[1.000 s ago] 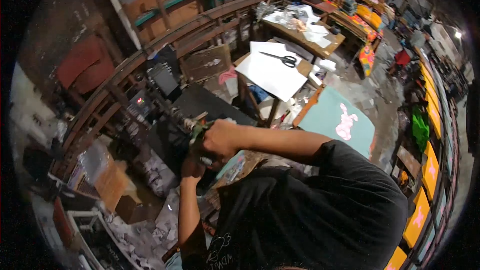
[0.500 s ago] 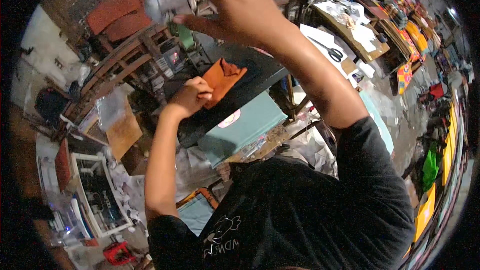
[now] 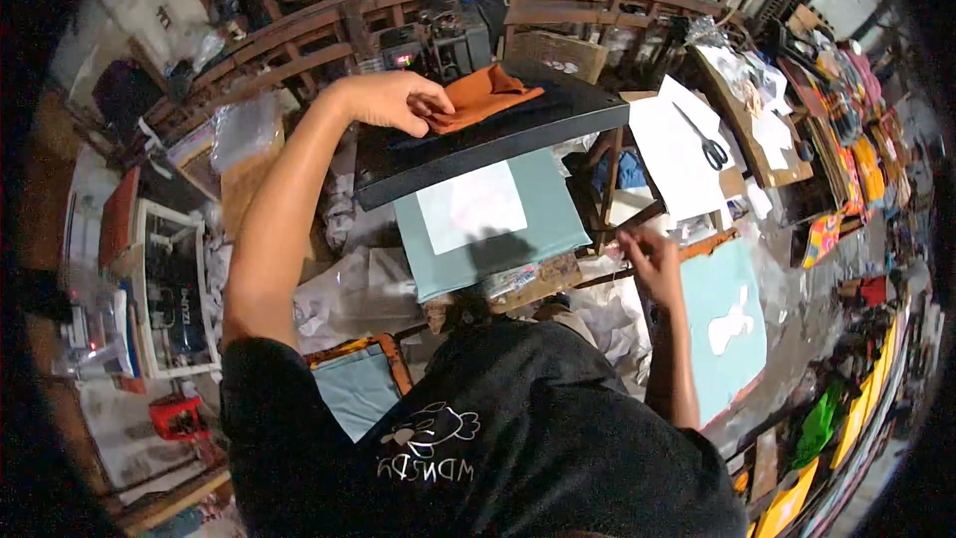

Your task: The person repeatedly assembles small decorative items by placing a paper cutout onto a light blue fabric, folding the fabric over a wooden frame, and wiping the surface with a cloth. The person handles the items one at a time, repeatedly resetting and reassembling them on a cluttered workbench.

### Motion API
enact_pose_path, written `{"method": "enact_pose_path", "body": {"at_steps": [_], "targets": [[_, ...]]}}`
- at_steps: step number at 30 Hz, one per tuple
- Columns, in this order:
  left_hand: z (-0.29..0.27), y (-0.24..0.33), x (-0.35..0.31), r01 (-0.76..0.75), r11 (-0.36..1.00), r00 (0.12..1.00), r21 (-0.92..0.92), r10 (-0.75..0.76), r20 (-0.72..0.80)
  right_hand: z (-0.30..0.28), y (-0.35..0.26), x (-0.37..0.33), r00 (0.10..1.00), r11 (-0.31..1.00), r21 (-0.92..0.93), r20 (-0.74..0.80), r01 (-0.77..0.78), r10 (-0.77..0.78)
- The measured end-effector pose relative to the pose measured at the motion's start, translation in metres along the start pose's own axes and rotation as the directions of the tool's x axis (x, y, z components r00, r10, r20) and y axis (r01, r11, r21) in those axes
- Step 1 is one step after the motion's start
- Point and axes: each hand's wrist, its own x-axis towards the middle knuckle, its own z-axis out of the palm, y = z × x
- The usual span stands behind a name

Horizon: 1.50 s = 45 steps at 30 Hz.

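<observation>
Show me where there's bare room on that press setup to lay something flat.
The black upper plate is bare right of the orange cloth under the left hand. The teal fabric on the lower bed is free around its white sheet. Crowded: the paper-covered table with scissors, and the clutter near the right hand.

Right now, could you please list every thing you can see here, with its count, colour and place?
press plate: one, black, raised at centre
cloth: one, orange, on the press plate
teal fabric: one, with a white sheet on it, under the plate
scissors: one, dark, on white paper, right
teal panel: one, white rabbit shape, lower right
wooden rails: brown, behind the press
left hand: on the orange cloth
right hand: beside the teal panel, grip unclear
</observation>
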Motion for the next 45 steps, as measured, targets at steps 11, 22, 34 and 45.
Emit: {"method": "enact_pose_path", "body": {"at_steps": [11, 22, 34, 45], "targets": [[-0.010, 0.015, 0.020, -0.156, 0.945, 0.974, 0.287, 0.195, -0.116, 0.029, 0.028, -0.073, 0.984, 0.976, 0.132, -0.019, -0.173, 0.177], [0.030, 0.170, -0.001, -0.397, 0.895, 0.644, -0.204, 0.113, -0.757, 0.047, 0.025, -0.032, 0.955, 0.249, 0.924, 0.295, -0.290, 0.016], [0.334, 0.115, -0.001, -0.097, 0.225, 0.735, -0.970, -0.640, -0.222, 0.109, 0.067, -0.096, 0.717, -0.446, 0.589, 0.666, -0.674, -0.204], [0.455, 0.013, -0.093, -0.273, 0.399, 0.380, -0.875, -0.791, -0.479, 0.122, -0.018, -0.083, 0.461, 0.073, 0.456, 0.886, -0.887, 0.057]]}}
